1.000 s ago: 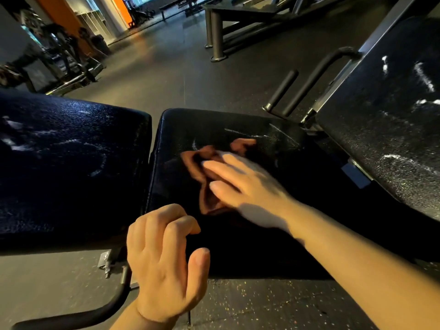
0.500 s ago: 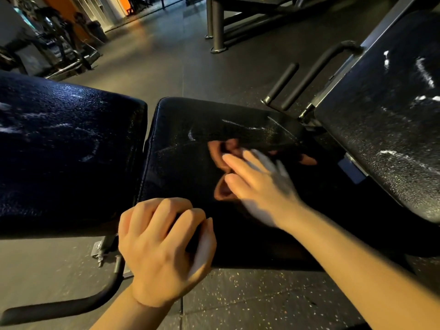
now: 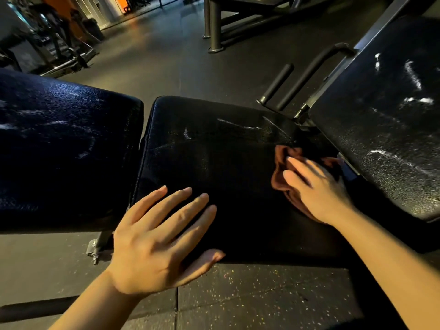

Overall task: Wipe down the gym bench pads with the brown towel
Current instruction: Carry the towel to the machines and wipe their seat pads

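- The right hand (image 3: 319,186) presses the crumpled brown cloth towel (image 3: 283,172) flat-fingered onto the black padded vinyl seat pad (image 3: 214,163), at its three o'clock edge.
- The left hand (image 3: 154,239) hovers at seven o'clock, fingers spread, holding nothing.
- Wiping seems mid-stroke; white streaks (image 3: 238,123) at twelve o'clock likely need the next pass.

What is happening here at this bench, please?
A person is wiping the gym bench. The right hand presses a brown towel flat on the middle pad, near its right edge. The left hand is open, fingers spread, over the pad's front left part. White streaks show on the left pad and the right pad.
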The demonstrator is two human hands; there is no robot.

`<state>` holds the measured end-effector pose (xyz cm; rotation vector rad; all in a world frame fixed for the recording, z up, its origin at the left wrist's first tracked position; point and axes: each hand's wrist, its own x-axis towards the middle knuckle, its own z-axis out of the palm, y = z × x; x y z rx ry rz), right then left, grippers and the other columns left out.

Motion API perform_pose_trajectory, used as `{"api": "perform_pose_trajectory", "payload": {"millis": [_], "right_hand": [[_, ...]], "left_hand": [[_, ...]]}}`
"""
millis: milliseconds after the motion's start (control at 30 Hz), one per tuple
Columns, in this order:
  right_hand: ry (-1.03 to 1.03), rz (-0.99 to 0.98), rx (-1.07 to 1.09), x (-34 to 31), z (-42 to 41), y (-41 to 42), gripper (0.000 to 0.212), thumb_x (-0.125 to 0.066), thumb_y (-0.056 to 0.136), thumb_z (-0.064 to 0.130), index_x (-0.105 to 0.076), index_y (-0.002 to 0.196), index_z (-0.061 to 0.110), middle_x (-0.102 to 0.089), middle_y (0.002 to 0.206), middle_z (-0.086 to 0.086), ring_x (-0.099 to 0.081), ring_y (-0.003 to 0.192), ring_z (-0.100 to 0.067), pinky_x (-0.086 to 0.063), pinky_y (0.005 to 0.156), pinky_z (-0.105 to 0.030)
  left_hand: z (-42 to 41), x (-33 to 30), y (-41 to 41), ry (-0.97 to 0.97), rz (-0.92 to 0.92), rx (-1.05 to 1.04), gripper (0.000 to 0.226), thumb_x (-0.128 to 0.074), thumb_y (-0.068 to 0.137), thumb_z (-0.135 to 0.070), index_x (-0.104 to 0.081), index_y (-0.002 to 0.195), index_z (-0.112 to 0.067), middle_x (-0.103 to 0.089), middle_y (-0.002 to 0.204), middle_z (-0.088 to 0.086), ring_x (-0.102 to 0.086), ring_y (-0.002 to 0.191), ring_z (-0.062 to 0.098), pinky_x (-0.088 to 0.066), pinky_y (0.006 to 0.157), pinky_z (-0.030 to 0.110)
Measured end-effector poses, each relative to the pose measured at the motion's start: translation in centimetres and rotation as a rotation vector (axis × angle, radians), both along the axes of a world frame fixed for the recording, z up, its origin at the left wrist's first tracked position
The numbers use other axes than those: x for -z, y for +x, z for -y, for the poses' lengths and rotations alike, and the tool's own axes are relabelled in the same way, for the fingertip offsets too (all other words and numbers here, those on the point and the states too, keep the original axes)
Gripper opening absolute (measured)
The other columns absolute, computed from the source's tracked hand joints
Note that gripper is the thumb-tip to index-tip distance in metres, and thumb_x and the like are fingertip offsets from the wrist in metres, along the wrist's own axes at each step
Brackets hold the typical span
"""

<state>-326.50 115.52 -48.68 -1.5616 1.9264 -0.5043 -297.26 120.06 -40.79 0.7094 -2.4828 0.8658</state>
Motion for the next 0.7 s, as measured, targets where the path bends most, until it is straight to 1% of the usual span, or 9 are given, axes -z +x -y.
{"api": "perform_pose_trajectory", "payload": {"millis": [67, 167, 267, 333, 400, 467, 533, 633, 700], "right_hand": [[0.064, -0.050, 0.070, 0.4, 0.3, -0.5, 0.057, -0.019, 0.099, 0.061, -0.017, 0.153, 0.045, -0.010, 0.165, 0.007, -0.002, 0.151, -0.017, -0.002, 0.120, -0.054], [0.061, -0.033, 0.012, -1.0, 0.0, 1.8, 0.053, -0.018, 0.102, 0.056, -0.013, 0.154, 0.046, -0.005, 0.166, 0.008, 0.004, 0.151, -0.016, 0.001, 0.119, -0.057], [-0.123, 0.011, -0.239, -4.2, -1.7, 6.7, 0.051, -0.023, 0.103, 0.052, -0.014, 0.153, 0.048, -0.005, 0.165, 0.011, 0.009, 0.150, -0.009, 0.003, 0.119, -0.053], [-0.279, 0.045, -0.422, -5.7, -2.6, 9.3, 0.049, -0.025, 0.104, 0.048, -0.016, 0.152, 0.049, -0.007, 0.164, 0.014, 0.008, 0.150, -0.007, 0.002, 0.118, -0.052], [-0.340, 0.083, -0.507, -6.0, -2.1, 9.4, 0.048, -0.022, 0.103, 0.050, -0.019, 0.151, 0.051, -0.010, 0.164, 0.014, 0.004, 0.150, -0.005, 0.000, 0.118, -0.050], [-0.316, 0.104, -0.449, -4.9, -0.7, 7.7, 0.048, -0.021, 0.102, 0.053, -0.022, 0.150, 0.051, -0.014, 0.164, 0.011, 0.000, 0.150, -0.003, -0.004, 0.119, -0.046], [-0.256, 0.104, -0.312, -3.0, 0.9, 5.2, 0.045, -0.026, 0.105, 0.047, -0.026, 0.150, 0.047, -0.018, 0.163, 0.008, -0.006, 0.150, -0.005, -0.007, 0.122, -0.045], [-0.144, 0.091, -0.095, 0.0, 1.8, 0.6, 0.045, -0.028, 0.104, 0.043, -0.031, 0.150, 0.042, -0.023, 0.162, 0.006, -0.015, 0.150, -0.011, -0.014, 0.120, -0.049], [-0.058, 0.038, 0.043, 1.1, 1.4, -1.3, 0.047, -0.025, 0.105, 0.044, -0.029, 0.152, 0.040, -0.022, 0.163, 0.005, -0.016, 0.149, -0.016, -0.015, 0.120, -0.051]], "left_hand": [[0.1, 0.1, -0.2, -0.007, -0.008, -0.004, 0.047, -0.056, 0.092, -0.055, -0.077, 0.109, -0.017, -0.071, 0.118, 0.003, -0.068, 0.110, 0.025, -0.055, 0.090, 0.045], [0.0, 0.3, -0.3, -0.010, -0.017, -0.008, 0.046, -0.058, 0.091, -0.054, -0.078, 0.108, -0.017, -0.072, 0.116, 0.002, -0.069, 0.109, 0.025, -0.055, 0.089, 0.044], [0.0, 0.2, -0.4, -0.019, -0.022, -0.018, 0.044, -0.058, 0.091, -0.053, -0.079, 0.105, -0.016, -0.073, 0.113, 0.002, -0.070, 0.106, 0.025, -0.055, 0.087, 0.044], [-0.1, 0.2, -0.4, -0.014, -0.016, -0.022, 0.044, -0.059, 0.091, -0.051, -0.080, 0.100, -0.014, -0.074, 0.110, 0.003, -0.071, 0.104, 0.027, -0.056, 0.086, 0.044], [-0.1, 0.2, -0.4, -0.013, -0.016, -0.025, 0.043, -0.059, 0.090, -0.050, -0.080, 0.098, -0.014, -0.074, 0.109, 0.003, -0.071, 0.103, 0.027, -0.056, 0.085, 0.044], [-0.1, 0.1, -0.5, 0.000, -0.011, -0.026, 0.043, -0.059, 0.090, -0.051, -0.079, 0.103, -0.015, -0.074, 0.111, 0.002, -0.070, 0.104, 0.026, -0.056, 0.085, 0.044], [-0.1, 0.1, -0.5, 0.006, -0.004, -0.030, 0.044, -0.058, 0.091, -0.052, -0.078, 0.106, -0.016, -0.073, 0.113, 0.002, -0.070, 0.106, 0.026, -0.056, 0.085, 0.044], [-0.1, 0.2, -0.4, 0.002, -0.007, -0.021, 0.045, -0.057, 0.092, -0.053, -0.079, 0.106, -0.016, -0.074, 0.111, 0.003, -0.070, 0.105, 0.025, -0.056, 0.085, 0.044], [0.0, 0.3, -0.5, -0.011, -0.019, -0.016, 0.045, -0.057, 0.092, -0.052, -0.079, 0.104, -0.016, -0.074, 0.109, 0.003, -0.071, 0.103, 0.025, -0.056, 0.084, 0.043]]}}
